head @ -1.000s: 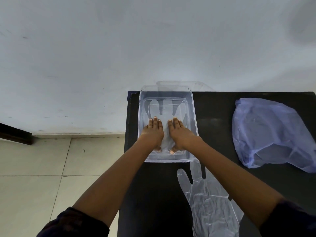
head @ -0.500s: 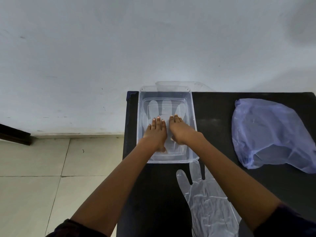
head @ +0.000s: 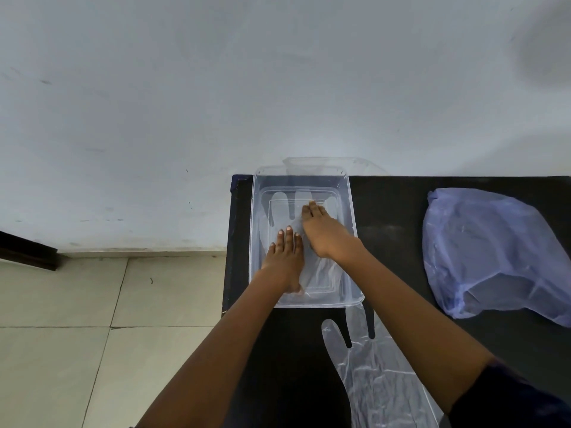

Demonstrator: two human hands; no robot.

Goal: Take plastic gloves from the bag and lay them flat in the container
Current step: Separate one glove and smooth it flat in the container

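Left hand [head: 285, 257] and right hand [head: 323, 231], fingers straight, pressed one thin clear glove [head: 321, 270] flat inside rectangular transparent container [head: 352, 230]. Second crinkled glove [head: 377, 375] lay beneath right forearm; one bluish bag [head: 494, 254] well right.

Two plastic gloves [head: 312, 267] [head: 380, 381], one clear container [head: 350, 211], one blue bag [head: 494, 251], two hands [head: 285, 257] [head: 324, 233].

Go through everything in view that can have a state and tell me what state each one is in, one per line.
Clear plastic container: open, no lid on, a glove inside.
Transparent plastic glove in the container: lying flat, pressed by both hands.
Second transparent plastic glove: lying on the black table, outside the container.
Blue plastic bag: lying crumpled on the table, untouched.
Left hand: flat, pressing the glove.
Right hand: flat, pressing the glove, farther in.
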